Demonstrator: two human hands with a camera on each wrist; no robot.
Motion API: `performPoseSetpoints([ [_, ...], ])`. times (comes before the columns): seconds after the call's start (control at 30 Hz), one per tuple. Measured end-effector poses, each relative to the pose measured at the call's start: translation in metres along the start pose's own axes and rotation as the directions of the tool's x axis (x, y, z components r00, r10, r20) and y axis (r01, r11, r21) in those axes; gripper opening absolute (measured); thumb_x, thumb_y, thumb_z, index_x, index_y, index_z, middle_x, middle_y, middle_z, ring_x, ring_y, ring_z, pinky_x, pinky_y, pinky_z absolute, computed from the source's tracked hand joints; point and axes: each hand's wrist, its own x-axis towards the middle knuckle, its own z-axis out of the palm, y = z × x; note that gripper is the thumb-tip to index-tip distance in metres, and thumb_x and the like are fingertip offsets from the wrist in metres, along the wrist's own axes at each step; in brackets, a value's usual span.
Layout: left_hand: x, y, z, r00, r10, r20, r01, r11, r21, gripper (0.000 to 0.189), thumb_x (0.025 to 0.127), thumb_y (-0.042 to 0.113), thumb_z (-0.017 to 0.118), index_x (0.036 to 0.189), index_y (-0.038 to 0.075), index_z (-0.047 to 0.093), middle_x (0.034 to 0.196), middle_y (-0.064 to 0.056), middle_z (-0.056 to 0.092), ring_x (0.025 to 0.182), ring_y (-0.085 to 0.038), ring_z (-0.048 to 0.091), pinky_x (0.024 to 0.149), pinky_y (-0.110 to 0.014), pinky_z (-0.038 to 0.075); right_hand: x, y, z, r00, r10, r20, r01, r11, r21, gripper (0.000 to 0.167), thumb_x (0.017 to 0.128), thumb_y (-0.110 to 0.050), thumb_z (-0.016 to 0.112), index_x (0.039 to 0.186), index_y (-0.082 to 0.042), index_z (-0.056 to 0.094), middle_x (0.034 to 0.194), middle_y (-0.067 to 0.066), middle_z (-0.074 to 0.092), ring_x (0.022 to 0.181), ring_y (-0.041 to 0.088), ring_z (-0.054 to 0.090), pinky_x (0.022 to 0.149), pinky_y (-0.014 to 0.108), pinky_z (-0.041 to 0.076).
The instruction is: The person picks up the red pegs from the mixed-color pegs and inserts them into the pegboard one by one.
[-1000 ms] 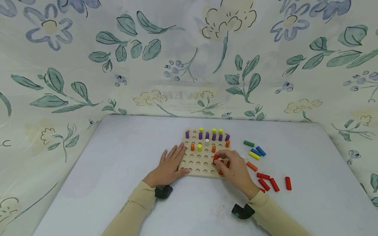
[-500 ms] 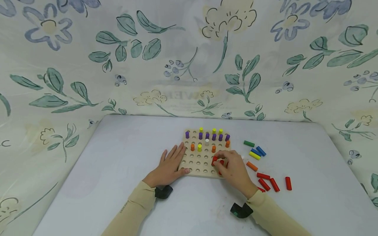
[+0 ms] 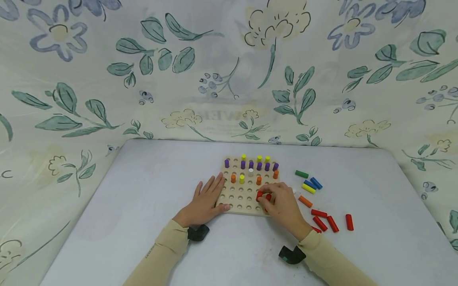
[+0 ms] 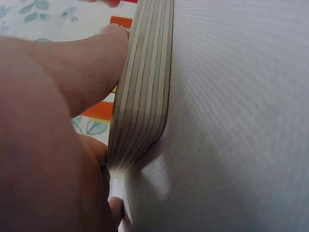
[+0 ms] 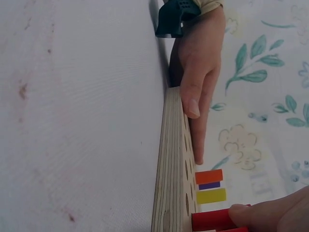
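Note:
My left hand rests on the left side of a wooden peg board, fingers straight and thumb at the front edge. The left wrist view shows the board's layered plywood edge beside that thumb. My right hand pinches a red peg between thumb and fingertips over the front right part of the board. In the right wrist view this red peg meets the board face at a hole. Another red peg stands just right of it, partly behind the fingers.
Purple pegs, yellow pegs, orange pegs and a white peg stand in the board's rear half. Right of it lie loose red pegs, an orange peg, a yellow peg, blue pegs and a green peg.
My right hand has shifted slightly left with the red peg in its fingertips. The left hand stays where it was on the board.

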Motion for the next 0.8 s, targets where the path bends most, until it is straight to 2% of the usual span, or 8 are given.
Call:
performPoseSetpoints([
  [0.2,-0.0005,-0.0004,-0.0007,1.000,0.009,-0.002,-0.009,1.000,0.002,0.089,0.102,0.047,0.054,0.160,0.000,0.007,0.169,-0.013,-0.001,0.154,-0.037,-0.004,0.117,-0.062,-0.007,-0.0003,-0.0009,0.0001,1.000,-0.002,-0.003,0.001,1.000,-0.016,0.019,0.086,-0.013,0.081,0.104,-0.009,0.076,0.095,0.001,0.070,0.098,0.021,0.053,0.076,0.034,0.045],
  [0.43,-0.0007,0.0011,-0.0022,1.000,0.007,0.007,-0.007,1.000,0.004,0.088,0.102,0.047,0.053,0.160,-0.001,0.007,0.169,-0.013,-0.001,0.154,-0.036,-0.004,0.117,-0.063,-0.006,0.0002,0.0000,0.0017,1.000,-0.027,-0.005,0.027,0.999,-0.035,0.018,0.085,-0.013,0.081,0.101,-0.009,0.075,0.090,-0.001,0.072,0.100,0.023,0.054,0.094,0.050,0.037],
  [0.63,-0.0009,0.0012,-0.0024,1.000,0.004,0.012,-0.004,1.000,0.010,0.088,0.102,0.047,0.052,0.160,0.000,0.007,0.169,-0.013,-0.001,0.154,-0.036,-0.005,0.117,-0.062,-0.006,0.0009,-0.0012,0.0016,0.999,-0.036,0.006,0.036,0.997,-0.066,0.020,0.085,-0.015,0.082,0.102,-0.008,0.075,0.092,0.000,0.073,0.101,0.025,0.055,0.093,0.052,0.035],
  [0.8,-0.0008,0.0010,-0.0023,1.000,0.006,0.010,-0.006,1.000,0.008,0.087,0.102,0.048,0.052,0.160,0.000,0.007,0.169,-0.013,-0.001,0.154,-0.036,-0.005,0.117,-0.062,-0.006,0.0013,-0.0019,0.0018,1.000,-0.012,0.027,0.014,0.998,-0.066,0.021,0.085,-0.017,0.082,0.104,-0.008,0.075,0.095,0.001,0.073,0.104,0.026,0.055,0.095,0.052,0.035],
])
